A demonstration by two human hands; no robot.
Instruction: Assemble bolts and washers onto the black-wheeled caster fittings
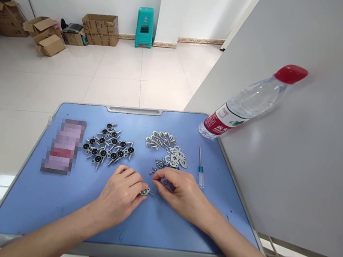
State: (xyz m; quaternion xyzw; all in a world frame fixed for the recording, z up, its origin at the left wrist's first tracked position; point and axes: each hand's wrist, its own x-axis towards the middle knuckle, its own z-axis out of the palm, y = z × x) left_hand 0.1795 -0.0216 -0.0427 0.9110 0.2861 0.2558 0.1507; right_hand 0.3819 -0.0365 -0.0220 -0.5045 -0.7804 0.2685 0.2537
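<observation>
Between the thumb and fingers of my left hand (pixel 125 190) is a small metal fitting (pixel 145 191), an oval plate with a pin sticking out to the right. My right hand (pixel 181 188) is just right of it, thumb and forefinger pinched together; anything between those fingertips is too small to make out. Small metal screws or balls (pixel 160 163) lie scattered behind the right fingers, some partly covered by that hand. Behind them are flat metal plates (pixel 177 157) and rounded metal pieces (pixel 160 139). Several metal fittings with round black discs (pixel 104 152) lie beyond my left hand.
A screwdriver (pixel 201 168) lies right of the plates on the blue table (pixel 62 220). A red-capped water bottle (pixel 243 103) stands at the back right against a grey panel (pixel 313 159). A blurred-out flat object (pixel 65 144) lies at left. Beyond are cardboard boxes (pixel 100 30) and a teal stool (pixel 145 26).
</observation>
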